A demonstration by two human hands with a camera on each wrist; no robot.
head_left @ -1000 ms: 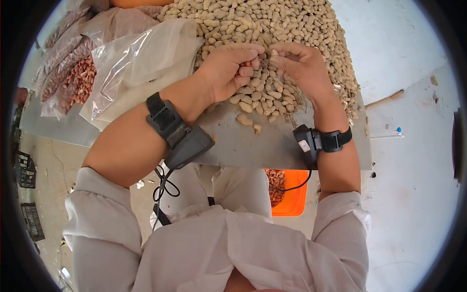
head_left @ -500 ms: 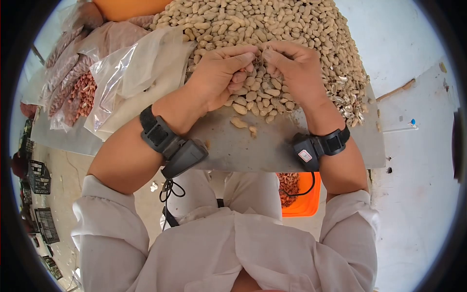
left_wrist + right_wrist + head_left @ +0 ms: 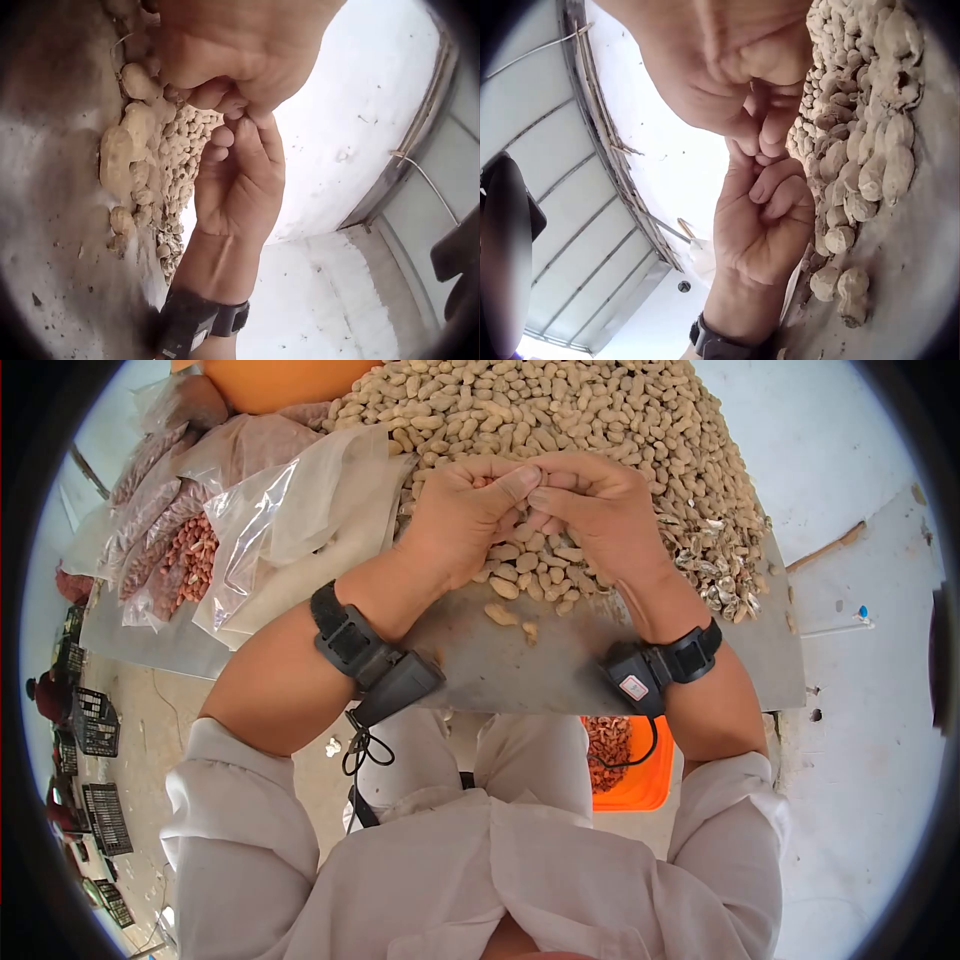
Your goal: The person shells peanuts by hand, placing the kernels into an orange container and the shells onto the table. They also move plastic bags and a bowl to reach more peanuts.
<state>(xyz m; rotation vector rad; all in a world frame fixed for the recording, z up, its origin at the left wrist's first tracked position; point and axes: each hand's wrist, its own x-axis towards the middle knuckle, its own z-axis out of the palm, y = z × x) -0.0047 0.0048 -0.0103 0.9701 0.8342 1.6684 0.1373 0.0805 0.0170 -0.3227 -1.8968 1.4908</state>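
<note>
Both hands meet fingertip to fingertip over the near edge of a heap of unshelled peanuts (image 3: 590,420). The left hand (image 3: 450,520) has its fingers curled, thumb and index finger pinching at the meeting point. The right hand (image 3: 620,510) pinches there from the other side. What they pinch is a peanut mostly hidden by the fingertips; a reddish bit shows between them in the right wrist view. Below the hands, loose peanuts (image 3: 840,285) lie on the metal table (image 3: 500,670). Broken peanut shells (image 3: 725,585) are gathered right of the right hand.
Flat clear plastic bags (image 3: 290,530) lie left of the heap, beside filled bags of red peanut kernels (image 3: 190,560). An orange container (image 3: 280,385) stands behind them. Under the table edge sits an orange basin (image 3: 655,775) with reddish contents. Black crates (image 3: 105,815) are on the floor at left.
The hands, slightly apart a second ago, have come together at the fingertips. The pale peanut end seen at the right fingers is now hidden. The head view has shifted a little.
</note>
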